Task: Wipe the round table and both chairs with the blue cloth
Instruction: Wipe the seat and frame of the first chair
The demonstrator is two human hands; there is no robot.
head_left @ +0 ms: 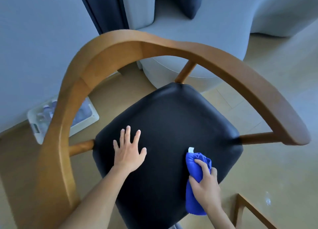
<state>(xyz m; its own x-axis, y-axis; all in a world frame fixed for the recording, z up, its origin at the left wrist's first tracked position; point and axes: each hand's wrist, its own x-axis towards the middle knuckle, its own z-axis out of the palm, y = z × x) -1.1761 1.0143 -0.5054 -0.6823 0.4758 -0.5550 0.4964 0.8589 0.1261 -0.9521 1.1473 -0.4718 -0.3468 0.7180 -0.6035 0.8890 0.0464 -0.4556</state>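
Wooden armrail (pixel 120 46) — white tray (pixel 39 122) behind.

Chair colours: black seat (pixel 172 130), tan wood frame (pixel 106 56).
Cloth (pixel 193 168) in my right hand (pixel 205 184) is bright blue, plain, with a white tag (pixel 191 149). Far sofa (pixel 206 25) is pale grey, its cushion (pixel 185 1) navy. Floor (pixel 275 168) is beige. White tray (pixel 43 122) at far left.

No text can be read — the blue cloth (pixel 194 173) tag is blank; no labels.
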